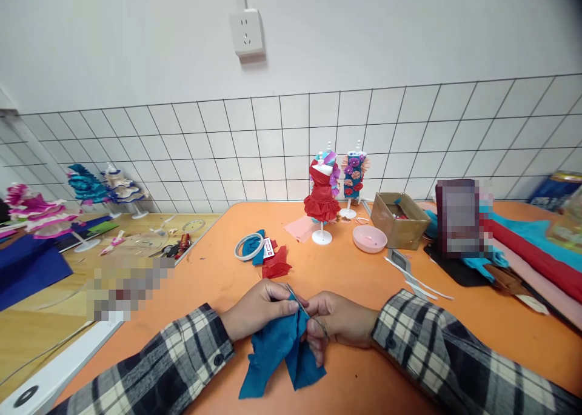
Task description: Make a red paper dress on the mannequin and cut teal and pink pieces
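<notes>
Near the front of the orange table, my left hand (268, 303) pinches the top of a piece of blue crepe paper (275, 342). The paper hangs down in two loose flaps, creased and uneven at the lower edges. My right hand (334, 321) is closed on a pair of scissors (297, 298). Their metal blades lie across the upper edge of the paper, close to my left thumb, and a finger loop shows by my right fingers. Whether the blades are fully closed I cannot make out.
Beyond my hands lie red paper scraps (276, 263) and a tape roll (249, 246). Farther back stand a dress form in red (321, 197), a pink bowl (370, 239) and a cardboard box (400, 224). Paper rolls (534, 254) lie at right, more dress forms (45, 212) at left.
</notes>
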The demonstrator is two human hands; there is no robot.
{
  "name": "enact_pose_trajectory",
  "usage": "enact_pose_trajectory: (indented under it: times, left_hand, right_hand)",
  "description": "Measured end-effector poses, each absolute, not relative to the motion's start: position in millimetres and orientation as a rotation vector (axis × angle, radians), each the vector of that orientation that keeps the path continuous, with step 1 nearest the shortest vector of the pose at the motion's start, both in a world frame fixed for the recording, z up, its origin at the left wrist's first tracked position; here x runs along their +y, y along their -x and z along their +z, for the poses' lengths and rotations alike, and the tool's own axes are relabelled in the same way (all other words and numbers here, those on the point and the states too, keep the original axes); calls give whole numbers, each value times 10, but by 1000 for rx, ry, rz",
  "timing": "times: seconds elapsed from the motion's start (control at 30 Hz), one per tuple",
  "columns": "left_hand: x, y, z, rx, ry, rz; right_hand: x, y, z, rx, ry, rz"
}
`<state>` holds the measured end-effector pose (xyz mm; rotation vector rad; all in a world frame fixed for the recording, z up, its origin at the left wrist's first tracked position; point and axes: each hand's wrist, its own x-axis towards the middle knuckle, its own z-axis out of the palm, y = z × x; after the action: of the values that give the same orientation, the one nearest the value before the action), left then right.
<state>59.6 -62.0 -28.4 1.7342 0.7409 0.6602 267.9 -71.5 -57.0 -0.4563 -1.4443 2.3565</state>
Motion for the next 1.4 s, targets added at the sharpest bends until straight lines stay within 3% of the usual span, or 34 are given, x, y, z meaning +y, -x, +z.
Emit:
enact_pose_trajectory:
  times: [0.33, 0.4, 0.57, 0.63, 0.9, 1.03, 1.17, 1.4]
  left_hand:
    - [-621, -603, -248, 909, -1671, 730]
    - [-574, -579, -247, 1030, -1707, 773]
    - [-456, -484, -232, 1239, -1966, 781]
    - [-440, -446, -222, 1320, -2019, 733]
    - [-509, -446, -220, 1091, -1983, 563]
    - [-510, -450, -181, 1265, -2053, 637]
    - [-449, -367, -112, 1300, -2112, 680]
    - [-256, -89, -67, 1693, -2339, 558]
  right_hand:
    - [-564, -2944, -321, -1583, 573, 2321]
    - [-437, -3093, -251, -1714, 790, 2008]
    - [-280, -3295, -216, -2192, 1360, 837]
    - [-283, -3294, -237, -2242, 1484, 649]
    - [-241, -3313, -291, -2133, 1605, 1048]
    - [-420, -3168, -218, -2170, 1413, 535]
    - [-613, -2971, -231, -2629, 811, 379]
    - [-525, -3106, -172, -2737, 956, 153]
